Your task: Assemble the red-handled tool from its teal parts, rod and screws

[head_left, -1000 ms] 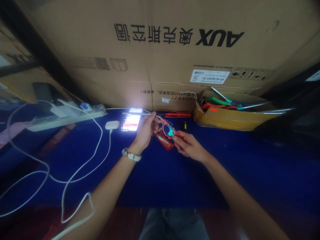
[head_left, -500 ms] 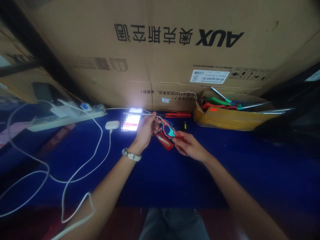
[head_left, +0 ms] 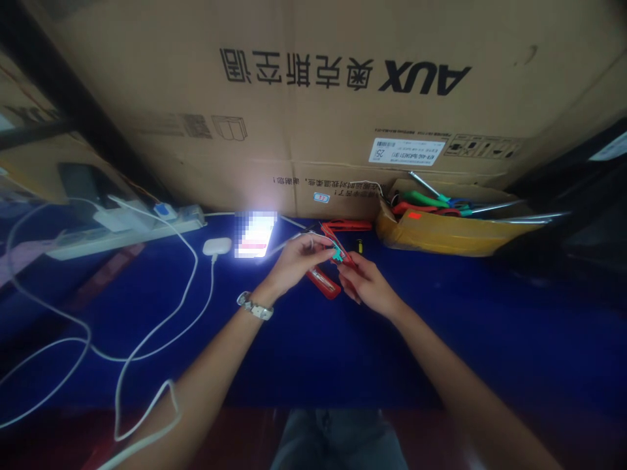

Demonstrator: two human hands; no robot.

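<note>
My left hand [head_left: 298, 258], with a watch on its wrist, grips a thin metal rod [head_left: 280, 245] and touches a small red frame with a teal part [head_left: 337, 254]. My right hand [head_left: 366, 284] pinches that same red and teal frame from the right side. Both hands meet over a blue table top [head_left: 343, 339], just right of a lit phone [head_left: 255, 234] that lies flat. Part of the red frame [head_left: 323, 282] sticks out below my left hand.
A large cardboard box [head_left: 313, 98] stands behind. A yellow cardboard tray [head_left: 450, 232] with screwdrivers sits at right. A red tool [head_left: 350, 225] lies near the box. A power strip [head_left: 122, 228], a white earbud case [head_left: 217, 246] and white cables [head_left: 147, 339] occupy the left.
My left hand has turned and moved right and down over the red frame, so the phone screen is now uncovered. The metal rod now tilts down to the left. The view shifted slightly.
</note>
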